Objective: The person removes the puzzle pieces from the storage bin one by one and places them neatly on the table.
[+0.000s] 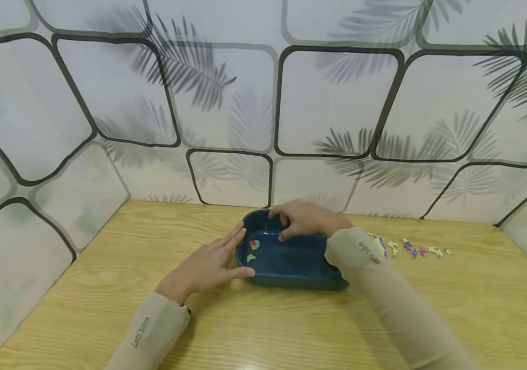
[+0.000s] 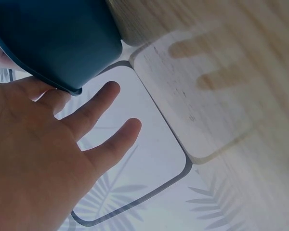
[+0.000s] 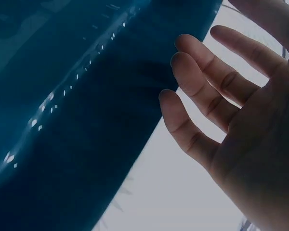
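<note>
A dark blue oblong tub (image 1: 291, 259) stands on the table. At its left end my left hand (image 1: 210, 267) has fairly straight fingers against the rim, with the thumb over the front rim. The left wrist view shows two of that hand's fingers (image 2: 120, 144) stretched out beside the tub's outer wall. Over the back of the tub, my right hand (image 1: 307, 218) has loosely bent fingers with nothing visible between them. Inside the tub's left end lie a small red-and-blue flat piece (image 1: 254, 244) and a pale green piece (image 1: 251, 258).
Several small colourful cut-out pieces (image 1: 409, 248) lie in a row on the wooden table (image 1: 457, 303), right of the tub and partly behind the right sleeve (image 1: 374, 272). A patterned wall covering (image 1: 231, 177) rises at the table's back edge.
</note>
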Motion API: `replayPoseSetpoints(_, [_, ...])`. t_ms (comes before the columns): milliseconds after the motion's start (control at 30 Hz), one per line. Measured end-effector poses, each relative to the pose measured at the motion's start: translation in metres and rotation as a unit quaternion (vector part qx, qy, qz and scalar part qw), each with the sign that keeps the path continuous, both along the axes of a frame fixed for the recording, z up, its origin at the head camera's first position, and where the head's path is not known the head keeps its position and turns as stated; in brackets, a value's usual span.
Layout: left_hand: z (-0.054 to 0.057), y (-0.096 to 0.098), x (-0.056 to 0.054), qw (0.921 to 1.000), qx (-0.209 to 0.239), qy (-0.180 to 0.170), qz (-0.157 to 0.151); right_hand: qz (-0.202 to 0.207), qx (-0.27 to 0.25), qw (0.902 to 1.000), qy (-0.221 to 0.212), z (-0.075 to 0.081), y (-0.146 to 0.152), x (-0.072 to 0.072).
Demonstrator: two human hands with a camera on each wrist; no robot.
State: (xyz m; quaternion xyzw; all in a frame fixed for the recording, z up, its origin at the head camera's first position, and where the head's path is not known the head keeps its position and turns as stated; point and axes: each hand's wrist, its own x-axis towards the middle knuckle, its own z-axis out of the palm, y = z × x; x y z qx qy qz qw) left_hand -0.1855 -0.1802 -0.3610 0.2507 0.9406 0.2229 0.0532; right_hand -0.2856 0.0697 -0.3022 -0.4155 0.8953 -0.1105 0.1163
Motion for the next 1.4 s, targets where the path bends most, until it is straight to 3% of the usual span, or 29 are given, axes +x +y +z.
replayPoseSetpoints(300, [0.0,0.0,0.0,1.0,0.001,-0.002,-0.004,0.0,0.022,0.9997,-0.012,-0.012,-0.014,-0.002])
replayPoseSetpoints(867, [0.001,0.0,0.001,0.9999,0.012,-0.011,0.002,-0.03,0.092,0.9952,0.01,-0.031,-0.048,-0.001])
replayPoseSetpoints(1400, [0.0,0.001,0.001,0.9999,0.01,-0.008,-0.001,-0.058,0.108,0.9924,0.007,-0.042,-0.057,0.0])
